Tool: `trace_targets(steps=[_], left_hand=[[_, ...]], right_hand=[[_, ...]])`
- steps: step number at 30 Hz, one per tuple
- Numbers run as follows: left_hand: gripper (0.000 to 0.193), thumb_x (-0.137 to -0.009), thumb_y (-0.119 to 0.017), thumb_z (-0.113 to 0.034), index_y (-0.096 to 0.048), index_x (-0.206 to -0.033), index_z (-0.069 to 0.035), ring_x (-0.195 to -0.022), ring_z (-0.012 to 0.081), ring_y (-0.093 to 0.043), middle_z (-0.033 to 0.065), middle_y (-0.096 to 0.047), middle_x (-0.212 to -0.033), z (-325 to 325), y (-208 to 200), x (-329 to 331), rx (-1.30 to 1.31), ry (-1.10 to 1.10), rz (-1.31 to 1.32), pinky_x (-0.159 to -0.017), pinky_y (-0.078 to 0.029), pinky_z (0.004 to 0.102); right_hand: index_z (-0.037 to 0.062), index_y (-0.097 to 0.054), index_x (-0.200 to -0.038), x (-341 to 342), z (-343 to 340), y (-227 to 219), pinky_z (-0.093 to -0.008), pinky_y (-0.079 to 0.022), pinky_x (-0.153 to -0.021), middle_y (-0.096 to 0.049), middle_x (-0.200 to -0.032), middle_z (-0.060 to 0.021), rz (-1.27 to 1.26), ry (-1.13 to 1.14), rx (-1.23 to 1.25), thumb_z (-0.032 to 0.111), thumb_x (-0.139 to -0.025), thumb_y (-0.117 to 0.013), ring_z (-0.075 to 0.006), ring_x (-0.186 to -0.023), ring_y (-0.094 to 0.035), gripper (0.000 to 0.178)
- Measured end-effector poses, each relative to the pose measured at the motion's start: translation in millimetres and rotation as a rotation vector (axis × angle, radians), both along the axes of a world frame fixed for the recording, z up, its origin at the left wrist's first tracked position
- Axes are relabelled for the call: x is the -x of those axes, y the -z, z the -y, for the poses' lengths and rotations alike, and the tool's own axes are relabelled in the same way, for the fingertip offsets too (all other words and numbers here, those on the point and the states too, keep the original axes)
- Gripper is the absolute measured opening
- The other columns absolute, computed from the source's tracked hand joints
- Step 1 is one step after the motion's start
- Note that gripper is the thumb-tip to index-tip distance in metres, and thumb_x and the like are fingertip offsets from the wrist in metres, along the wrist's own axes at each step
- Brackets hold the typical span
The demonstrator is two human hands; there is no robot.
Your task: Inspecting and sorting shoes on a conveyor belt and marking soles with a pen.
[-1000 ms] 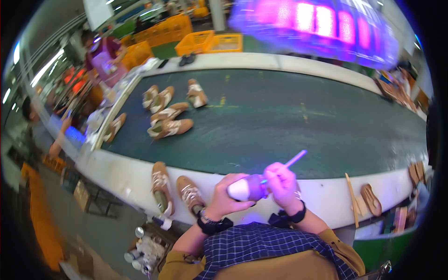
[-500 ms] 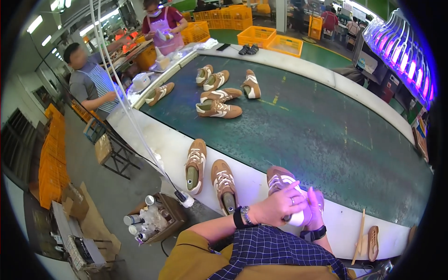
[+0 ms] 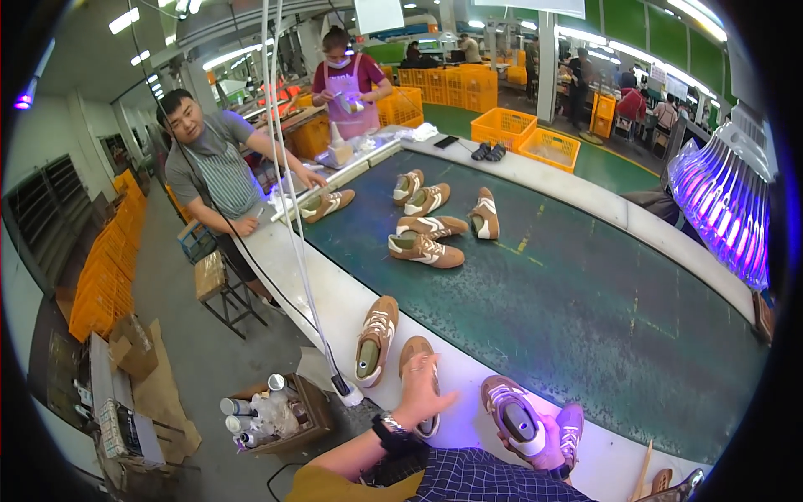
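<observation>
A: Where are the hands?

B: L hand [image 3: 425, 396], fingers spread wide, nothing visibly held, is over a tan shoe [image 3: 416, 345] on the white desk [image 3: 465, 368]. R hand [image 3: 549, 453] has a brown-and-white shoe [image 3: 504, 400] by its rear half, opening up, dark form inside. A purple-lit shoe [image 3: 571, 425] sits just right of that R hand.

A: What could go wrong?

B: Poss. a slip: one-hand hold, so a loosened R grip could drop the shoe or tip it into its neighbor, w/ scuffs likely. On the L side, a low sweep of those spread fingers could shove the tan shoe toward the near edge, since its heel end lies close to it. Swing farther L & the hand could bump the laced shoe [image 3: 376, 339] or snag the hanging cord [image 3: 294, 209] near it.

A: What can't we make out?

B: L hand hides the tan shoe's middle; contact or gap, can't tell. Most R fingers are tucked behind the held shoe, so grip firmness is unclear, as is whether the shoe's weight rests on the desk. R of the R hand, the wooden stick [image 3: 642, 471] & a brown shoe piece [image 3: 662, 480] are only partly in view. Far R, beyond both hands, the purple lamp [image 3: 723, 209] meets the dark lens rim.
</observation>
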State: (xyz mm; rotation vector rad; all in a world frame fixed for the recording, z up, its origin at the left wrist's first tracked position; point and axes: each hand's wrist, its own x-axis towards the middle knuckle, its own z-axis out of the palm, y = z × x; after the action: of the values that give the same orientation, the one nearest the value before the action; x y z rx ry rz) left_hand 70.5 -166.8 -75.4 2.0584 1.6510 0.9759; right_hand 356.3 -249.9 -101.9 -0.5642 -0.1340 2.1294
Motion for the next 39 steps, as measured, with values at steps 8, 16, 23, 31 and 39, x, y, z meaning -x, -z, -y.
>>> trace_targets(steps=[8, 16, 23, 31, 39], left_hand=[[0.106, -0.055, -0.08, -0.044, -0.026, -0.13, 0.007, -0.117, 0.0452, -0.04, 0.0325, -0.042, -0.123, 22, 65, 21, 0.49, -0.23, 0.075, -0.1, -0.033, 0.0471], [0.095, -0.048, -0.08, -0.024, -0.036, -0.126, 0.005, -0.106, 0.0371, -0.055, 0.0255, -0.052, -0.116, 7, 71, 15, 0.493, -0.303, 0.405, -0.091, -0.045, 0.0418], [0.069, -0.061, -0.065, 0.0, -0.036, -0.123, 0.005, -0.094, 0.0226, -0.057, 0.0155, -0.052, -0.108, -35, 57, 5, 0.72, -0.128, 1.032, -0.078, -0.051, 0.0322], [0.06, -0.062, -0.067, -0.008, -0.044, -0.117, -0.001, -0.09, 0.0233, -0.054, 0.0131, -0.054, -0.101, -210, 1, 10, 0.47, -0.248, 1.12, -0.079, -0.046, 0.0353], [0.059, -0.064, -0.07, -0.013, -0.049, -0.118, 0.002, -0.108, 0.0318, -0.05, 0.0195, -0.052, -0.115, -177, 21, 36, 0.029, -0.244, 0.453, -0.096, -0.039, 0.0406]], right_hand=[[-0.0058, -0.041, -0.131, -9, 6, 26, -0.0514, -0.049, -0.089, -0.053, -0.12, -0.0272, 0.053, -0.032, 0.171, 0.042, -0.082, -0.054, -0.0438, -0.102, -0.058, 0.069], [-0.0015, -0.032, -0.137, -22, 16, 40, -0.0559, -0.04, -0.097, -0.044, -0.13, -0.0268, -0.01, -0.132, 0.142, 0.045, -0.087, -0.051, -0.0445, -0.113, -0.049, 0.071], [0.0012, -0.024, -0.142, -21, 19, 41, -0.0568, -0.031, -0.105, -0.035, -0.14, -0.026, -0.021, -0.095, 0.106, 0.05, -0.089, -0.048, -0.0416, -0.125, -0.041, 0.076], [-0.004, -0.027, -0.14, -15, 12, 8, -0.0507, -0.034, -0.105, -0.045, -0.132, -0.0258, 0.052, -0.275, -0.056, 0.042, -0.092, -0.043, -0.04, -0.12, -0.047, 0.068], [-0.0045, -0.026, -0.139, 6, 2, 0, -0.0512, -0.036, -0.104, -0.043, -0.132, -0.0283, 0.0, -0.115, 0.2, 0.037, -0.092, -0.046, -0.0411, -0.119, -0.047, 0.066]])
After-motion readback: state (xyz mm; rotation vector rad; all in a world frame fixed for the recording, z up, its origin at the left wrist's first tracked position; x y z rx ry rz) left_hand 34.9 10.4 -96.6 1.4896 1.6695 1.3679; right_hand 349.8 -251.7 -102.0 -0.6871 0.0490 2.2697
